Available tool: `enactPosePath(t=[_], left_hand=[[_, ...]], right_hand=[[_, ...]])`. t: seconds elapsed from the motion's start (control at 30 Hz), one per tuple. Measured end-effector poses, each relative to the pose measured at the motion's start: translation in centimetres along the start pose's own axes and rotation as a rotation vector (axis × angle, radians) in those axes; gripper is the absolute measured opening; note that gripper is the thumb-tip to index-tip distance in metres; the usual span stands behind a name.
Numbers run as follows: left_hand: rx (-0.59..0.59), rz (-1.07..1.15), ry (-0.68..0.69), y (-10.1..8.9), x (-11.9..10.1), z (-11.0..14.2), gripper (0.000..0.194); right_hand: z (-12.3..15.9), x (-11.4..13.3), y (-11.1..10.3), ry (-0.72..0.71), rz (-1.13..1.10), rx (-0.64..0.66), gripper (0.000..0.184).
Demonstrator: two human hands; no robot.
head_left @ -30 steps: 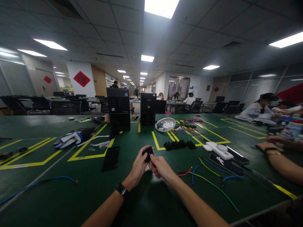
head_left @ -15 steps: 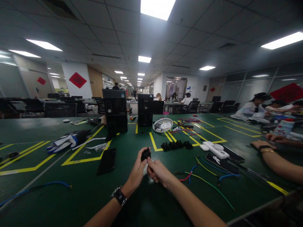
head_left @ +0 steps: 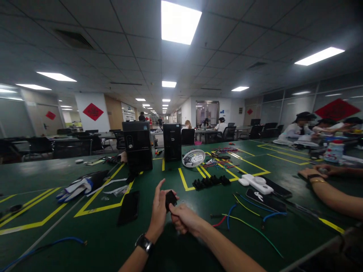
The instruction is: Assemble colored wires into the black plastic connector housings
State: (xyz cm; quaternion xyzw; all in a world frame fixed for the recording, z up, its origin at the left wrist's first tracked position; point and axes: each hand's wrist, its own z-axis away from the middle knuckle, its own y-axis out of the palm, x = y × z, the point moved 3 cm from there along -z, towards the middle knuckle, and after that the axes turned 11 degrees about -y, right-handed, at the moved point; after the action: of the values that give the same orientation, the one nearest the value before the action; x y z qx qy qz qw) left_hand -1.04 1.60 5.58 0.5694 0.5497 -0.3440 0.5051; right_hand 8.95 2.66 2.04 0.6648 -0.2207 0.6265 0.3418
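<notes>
Between my two hands is a small black block-like part (head_left: 170,198); its exact kind does not show. My left hand (head_left: 159,212), with a watch on the wrist, closes on the part from the left, its index finger stretched upward. From the right, my right hand (head_left: 188,220) pinches the part's lower edge between thumb and curled fingers. Beyond the hands lies a row of several similar black parts (head_left: 211,183). To the right, a green wire (head_left: 252,227), a short red wire (head_left: 219,222) and blue wires (head_left: 274,216) rest on the table.
Two black computer towers (head_left: 138,145) (head_left: 172,142) stand at the back beside a white basket (head_left: 193,158). Left are a black phone (head_left: 129,207) and gloves (head_left: 78,187). A white device (head_left: 256,184) and another person's arm (head_left: 336,190) are at right.
My left index finger has lifted away and straightened. The black part has turned, showing a broader face, and sits slightly further left. The camera has tilted upward.
</notes>
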Motion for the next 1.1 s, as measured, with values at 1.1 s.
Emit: enactPosePath(t=[1.1], left_hand=[[-0.264, -0.039, 0.085, -3.0, -2.4, -1.9, 0.064]], right_hand=[[1.6, 2.7, 3.2, -0.477, 1.087, -0.294, 0.033]])
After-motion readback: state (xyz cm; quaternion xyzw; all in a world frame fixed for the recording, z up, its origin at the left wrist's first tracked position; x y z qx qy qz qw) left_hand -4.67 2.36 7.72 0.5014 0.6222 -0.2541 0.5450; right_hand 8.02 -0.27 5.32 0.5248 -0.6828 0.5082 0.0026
